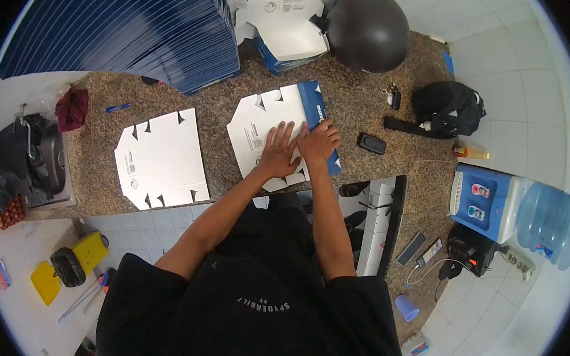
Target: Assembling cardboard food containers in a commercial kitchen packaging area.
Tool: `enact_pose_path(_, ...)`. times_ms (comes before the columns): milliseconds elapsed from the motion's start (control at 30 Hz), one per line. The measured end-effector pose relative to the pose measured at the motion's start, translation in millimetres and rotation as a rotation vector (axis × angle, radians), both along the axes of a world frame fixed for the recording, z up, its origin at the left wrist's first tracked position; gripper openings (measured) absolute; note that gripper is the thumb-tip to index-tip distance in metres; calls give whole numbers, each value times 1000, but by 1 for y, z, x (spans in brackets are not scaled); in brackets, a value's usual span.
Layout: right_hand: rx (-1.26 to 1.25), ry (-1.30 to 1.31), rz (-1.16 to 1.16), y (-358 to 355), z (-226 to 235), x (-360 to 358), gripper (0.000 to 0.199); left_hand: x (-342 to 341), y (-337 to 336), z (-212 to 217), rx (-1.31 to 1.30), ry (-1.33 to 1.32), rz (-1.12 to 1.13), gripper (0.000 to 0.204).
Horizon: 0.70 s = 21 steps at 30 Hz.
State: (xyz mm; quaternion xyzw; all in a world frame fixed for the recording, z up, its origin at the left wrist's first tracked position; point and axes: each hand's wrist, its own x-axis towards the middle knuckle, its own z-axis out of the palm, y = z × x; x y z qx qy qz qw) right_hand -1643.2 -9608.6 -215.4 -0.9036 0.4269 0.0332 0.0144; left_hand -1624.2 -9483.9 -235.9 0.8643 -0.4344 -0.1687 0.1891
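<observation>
A flat white cardboard box blank [262,127] with a blue folded edge lies on the speckled stone counter [220,117] in front of me. My left hand [279,150] lies flat on its white face, fingers spread. My right hand [318,141] presses down beside it on the blue folded flap at the blank's right side. The two hands touch each other. A second flat white blank [161,159] lies to the left on the counter, untouched.
A tall stack of dark blue blanks [124,21] fills the back left. A folded open box [289,26] and a black helmet [367,28] stand behind. A black phone [371,143], keys [393,96], a black bag [448,107] and a water dispenser [507,210] sit to the right.
</observation>
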Motion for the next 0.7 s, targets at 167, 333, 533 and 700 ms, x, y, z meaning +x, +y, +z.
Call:
enact_pose_path(167,44,-48,-9,2,-8,2,90,4,4,5,-61,0,18,78)
enact_pose_path(333,56,-39,3,0,-11,-3,88,39,-23,30,-240,217,258,39)
enact_pose_path(533,-51,78,37,3,-11,-3,83,81,-131,34,-359,-197,-82,37)
enact_pose_path(700,12,-70,-38,-1,-15,-1,84,100,-161,6,-246,-309,-113,40)
